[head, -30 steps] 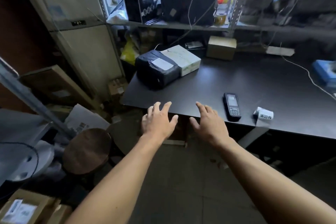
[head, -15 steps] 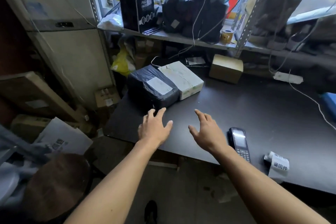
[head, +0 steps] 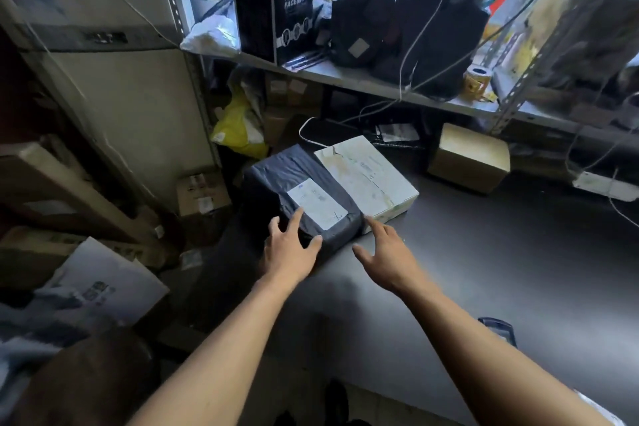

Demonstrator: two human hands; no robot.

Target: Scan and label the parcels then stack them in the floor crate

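Observation:
A black plastic-wrapped parcel (head: pixel 276 183) with a white label lies at the dark table's (head: pixel 501 252) far left corner. A white box parcel (head: pixel 366 173) sits against its right side. My left hand (head: pixel 290 249) rests with spread fingers on the black parcel's near end. My right hand (head: pixel 383 252) hovers open just right of that parcel's near corner, one fingertip close to it. The handheld scanner (head: pixel 499 328) peeks out behind my right forearm. No floor crate is in view.
A brown cardboard box (head: pixel 468 157) stands at the table's back. Above it a metal shelf (head: pixel 345 78) carries black bags, a mask box and a tape roll (head: pixel 477 79). Cardboard boxes and papers crowd the floor at left; a brown stool (head: pixel 86 377) stands near left.
Both hands have reached forward across the table; the left now touches the black parcel. The view has moved closer, pushing the scanner and label roll toward the lower right.

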